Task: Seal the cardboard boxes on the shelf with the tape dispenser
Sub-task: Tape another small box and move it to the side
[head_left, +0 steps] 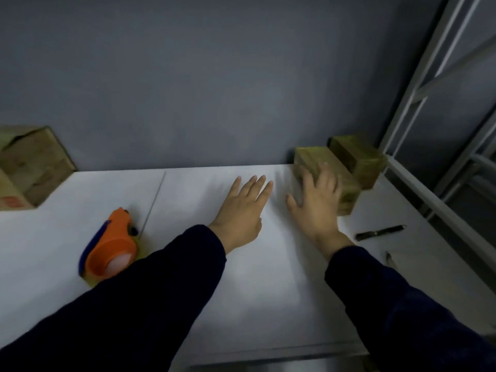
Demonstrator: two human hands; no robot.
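Note:
Two small cardboard boxes stand side by side at the back right of the white shelf (263, 277). My right hand (315, 202) lies on the nearer box (319, 158), fingers spread over its top and left side. The farther box (357, 154) stands just behind it to the right, untouched. My left hand (243, 210) hovers or rests flat on the shelf left of that box, fingers straight, holding nothing. The orange and blue tape dispenser (110, 248) lies on the shelf at the left, apart from both hands.
A larger cardboard box (29, 165) sits at the far left against the grey wall. A dark pen-like tool (379, 232) lies on the shelf at the right. A white metal rack frame (434, 84) rises along the right side.

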